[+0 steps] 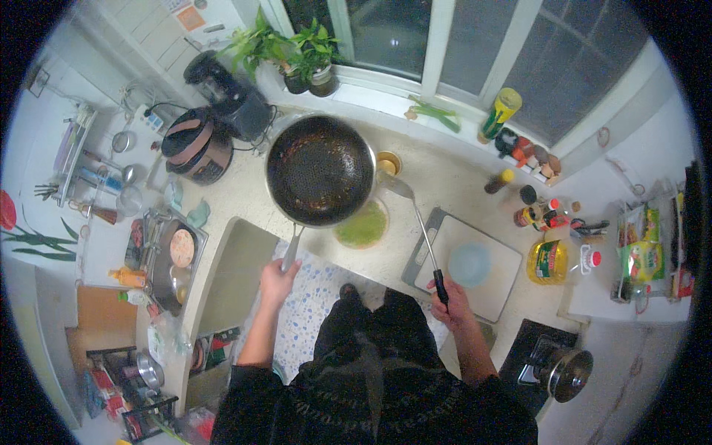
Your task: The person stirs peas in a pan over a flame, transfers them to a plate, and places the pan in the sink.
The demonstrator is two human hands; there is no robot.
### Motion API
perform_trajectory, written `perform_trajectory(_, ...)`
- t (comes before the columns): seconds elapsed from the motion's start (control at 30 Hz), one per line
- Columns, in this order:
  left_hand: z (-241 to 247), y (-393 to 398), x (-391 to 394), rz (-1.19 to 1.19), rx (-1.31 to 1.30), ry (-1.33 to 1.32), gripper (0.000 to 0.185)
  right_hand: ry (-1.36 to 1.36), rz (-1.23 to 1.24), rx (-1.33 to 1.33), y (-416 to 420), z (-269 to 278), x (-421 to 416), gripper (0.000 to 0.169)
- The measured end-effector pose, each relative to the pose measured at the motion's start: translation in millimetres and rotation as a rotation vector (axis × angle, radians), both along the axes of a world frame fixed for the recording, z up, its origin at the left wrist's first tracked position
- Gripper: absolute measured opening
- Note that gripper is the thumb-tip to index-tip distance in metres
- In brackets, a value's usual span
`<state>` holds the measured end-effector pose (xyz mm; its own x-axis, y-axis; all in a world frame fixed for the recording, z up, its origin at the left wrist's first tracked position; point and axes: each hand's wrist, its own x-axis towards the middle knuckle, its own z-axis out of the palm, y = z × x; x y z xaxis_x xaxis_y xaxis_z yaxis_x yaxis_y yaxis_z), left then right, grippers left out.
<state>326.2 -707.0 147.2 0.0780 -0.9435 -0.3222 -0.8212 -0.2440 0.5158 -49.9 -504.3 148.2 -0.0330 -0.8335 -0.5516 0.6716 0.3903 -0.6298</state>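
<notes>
My left hand [278,282] is closed around the metal handle of a dark-coated frying pan [321,170], lifted over the counter; its inside shows oily brown residue. The black grip of a long metal spatula [425,231] is in my right hand [453,303], with the blade just right of the pan's rim. Below the pan, partly hidden by it, a round plate of green food [362,223] lies on the counter. A gold-coloured bowl [388,163] stands behind the spatula blade. Near my right hand, a translucent bluish bowl [470,263] rests on a white cutting board [500,253].
Left are a rice cooker [199,146] and a sink [201,239]. An oil bottle [547,262] and seasoning jars [525,216] stand right, with a lidded pot [569,376] on the hob below. Potted plants [320,55] and green stalks [436,113] line the windowsill.
</notes>
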Motion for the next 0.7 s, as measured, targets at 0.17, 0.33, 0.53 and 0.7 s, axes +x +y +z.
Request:
perform_trajectory(0.17,-9,2,-21,0.123,0.267,0.485,0.024,-0.418,-0.220,-0.078,24,-2,7,0.047)
perform_trajectory(0.33,-6,-3,-33,0.002,0.425,0.644,0.015,-0.566,-0.402,-0.203,53,-3,38,0.049)
perform_trajectory(0.53,11,-3,-53,-0.331,0.447,0.534,0.015,-0.524,-0.685,-0.460,107,-12,96,0.052)
perform_trajectory(0.7,0,8,-68,-0.794,0.361,0.314,0.024,-0.492,-0.966,-0.701,166,10,147,0.053)
